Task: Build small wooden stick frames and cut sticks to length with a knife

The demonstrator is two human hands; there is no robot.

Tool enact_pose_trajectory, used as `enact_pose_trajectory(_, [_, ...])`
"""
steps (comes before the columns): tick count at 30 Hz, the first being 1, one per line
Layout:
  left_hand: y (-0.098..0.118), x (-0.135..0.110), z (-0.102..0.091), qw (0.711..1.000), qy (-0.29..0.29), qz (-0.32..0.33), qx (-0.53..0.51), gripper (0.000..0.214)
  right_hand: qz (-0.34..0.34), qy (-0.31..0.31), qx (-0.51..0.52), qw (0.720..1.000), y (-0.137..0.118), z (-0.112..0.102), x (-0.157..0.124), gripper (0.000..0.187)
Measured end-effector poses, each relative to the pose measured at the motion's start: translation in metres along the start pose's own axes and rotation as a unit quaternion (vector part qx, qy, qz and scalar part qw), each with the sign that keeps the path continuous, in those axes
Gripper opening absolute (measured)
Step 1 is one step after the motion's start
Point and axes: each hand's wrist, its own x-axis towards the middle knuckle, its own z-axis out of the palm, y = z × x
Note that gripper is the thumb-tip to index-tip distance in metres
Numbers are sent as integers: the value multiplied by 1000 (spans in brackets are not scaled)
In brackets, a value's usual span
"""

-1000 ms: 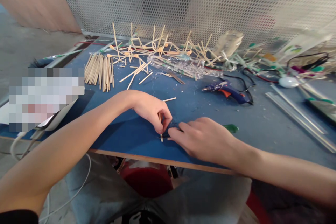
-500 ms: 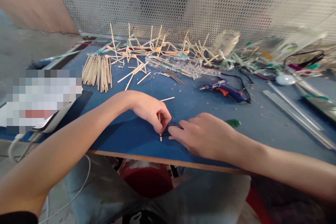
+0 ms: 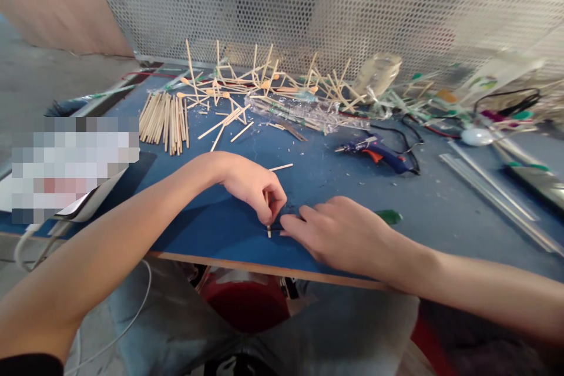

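Note:
My left hand (image 3: 258, 191) pinches a short wooden stick (image 3: 269, 231) between thumb and fingers, its lower end pointing at the blue tabletop (image 3: 211, 226) near the front edge. To its right, my right hand (image 3: 337, 226) is closed on what looks like a knife. A thin dark blade lies across the stick just below my left fingertips, and a green handle end (image 3: 388, 217) shows behind the hand. The middle of the knife is hidden under my palm. Another stick (image 3: 282, 167) lies just beyond my left hand.
A bundle of sticks (image 3: 165, 120) lies at the back left, near glued stick frames (image 3: 264, 82). A blue glue gun (image 3: 379, 150) with a black cable rests right of centre. Clear glue sticks (image 3: 497, 202) lie at the right. A partly blurred device (image 3: 94, 197) stands at the left.
My right hand has shifted slightly, and the green handle end sits a little lower. My left hand holds the stick in almost the same place.

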Motion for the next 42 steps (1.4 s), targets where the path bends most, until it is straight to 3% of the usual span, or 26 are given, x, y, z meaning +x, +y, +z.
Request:
enact_pose_trajectory(7, [-2, 1, -1, 1000, 5, -3, 11, 16, 5, -77, 26, 997, 13, -7, 0, 10])
enact_pose_trajectory(26, [-2, -1, -1, 1000, 10, 0, 19, 16, -27, -100, 86, 991, 32, 1, 3, 36])
enact_pose_trajectory(37, [4, -2, -1, 998, 26, -38, 33, 15, -26, -94, 171, 980, 41, 6, 3, 37])
enact_pose_trajectory(42, [4, 1, -1, 999, 34, -26, 20, 15, -86, -77, 227, 967, 57, 8, 4, 37])
